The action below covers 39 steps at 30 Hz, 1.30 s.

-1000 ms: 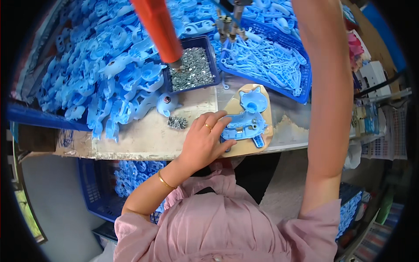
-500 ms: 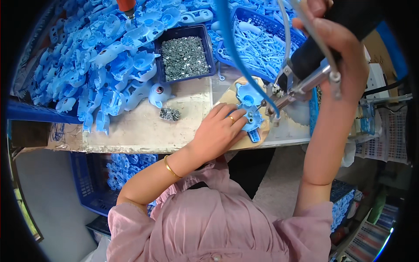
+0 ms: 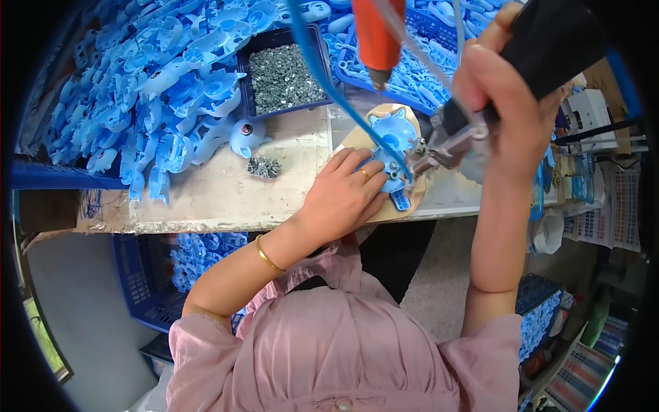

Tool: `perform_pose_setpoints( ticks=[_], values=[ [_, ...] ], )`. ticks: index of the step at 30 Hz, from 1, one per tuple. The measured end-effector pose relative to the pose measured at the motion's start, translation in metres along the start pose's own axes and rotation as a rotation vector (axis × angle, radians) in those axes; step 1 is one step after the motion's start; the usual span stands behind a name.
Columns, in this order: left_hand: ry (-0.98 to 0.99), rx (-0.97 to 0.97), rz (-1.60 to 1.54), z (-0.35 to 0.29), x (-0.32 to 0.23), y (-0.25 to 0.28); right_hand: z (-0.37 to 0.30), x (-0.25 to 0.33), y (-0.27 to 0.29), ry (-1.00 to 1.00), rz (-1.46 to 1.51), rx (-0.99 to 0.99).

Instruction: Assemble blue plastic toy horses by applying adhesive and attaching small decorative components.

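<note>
Forearm and gold bracelet (image 3: 267, 254) come nearest, leading to the left hand (image 3: 345, 192), whose slightly spread fingers lie over the left side of the blue toy shell (image 3: 396, 126); its thumb is hidden, so I cannot tell how closed that grip is. The shell sits hollow side up on a beige fixture board (image 3: 384, 213) on the pale surface (image 3: 206, 199). Right of the shell, the right hand (image 3: 508, 96) wraps its grip firmly around a black-bodied power driver (image 3: 559, 51), metal tip close by the shell; contact is unclear. Left of the shell lies a clump of screws (image 3: 263, 167). Beyond the shell are a dark tray of small metal pieces (image 3: 295, 109), a blue basket of slender parts (image 3: 405, 99) and an orange tool (image 3: 377, 34); farther left, heaped blue toy parts (image 3: 171, 89).
</note>
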<state>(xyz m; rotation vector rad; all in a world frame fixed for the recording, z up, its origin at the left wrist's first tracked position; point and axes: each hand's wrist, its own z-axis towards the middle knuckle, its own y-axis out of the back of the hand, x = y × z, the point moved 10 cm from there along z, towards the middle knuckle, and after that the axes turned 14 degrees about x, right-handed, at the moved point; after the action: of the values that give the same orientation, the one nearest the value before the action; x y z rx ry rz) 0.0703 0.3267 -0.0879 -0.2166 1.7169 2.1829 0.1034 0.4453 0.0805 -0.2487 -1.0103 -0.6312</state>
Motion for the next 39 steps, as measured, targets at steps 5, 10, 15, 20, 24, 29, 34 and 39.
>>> perform_pose_setpoints(
  ticks=[5,10,15,20,24,29,34,39],
  values=[
    [-0.014,-0.005,-0.030,0.001,-0.006,0.003,-0.009,0.002,0.001,0.031,-0.069,-0.037],
    [0.007,0.012,0.020,0.001,-0.009,-0.003,0.028,0.020,0.008,-0.135,-0.028,-0.007],
    [-0.037,-0.018,-0.106,-0.001,-0.016,0.018,0.095,0.053,0.029,-0.049,-0.140,0.254],
    [-0.008,0.178,-0.611,-0.046,0.000,0.092,0.094,-0.034,0.137,0.112,-0.764,0.139],
    [0.236,0.533,-0.601,-0.132,0.024,0.133,0.027,-0.159,0.198,-0.266,-1.278,0.241],
    [0.892,0.625,0.101,-0.246,0.045,0.156,0.003,-0.188,0.173,-0.223,-1.612,0.246],
    [0.673,0.413,-0.049,-0.188,0.050,0.131,-0.001,-0.172,0.182,-0.312,-1.586,0.244],
    [0.324,0.241,-0.335,-0.074,0.020,0.091,-0.028,-0.119,0.102,-0.341,-0.631,0.587]
  ],
)
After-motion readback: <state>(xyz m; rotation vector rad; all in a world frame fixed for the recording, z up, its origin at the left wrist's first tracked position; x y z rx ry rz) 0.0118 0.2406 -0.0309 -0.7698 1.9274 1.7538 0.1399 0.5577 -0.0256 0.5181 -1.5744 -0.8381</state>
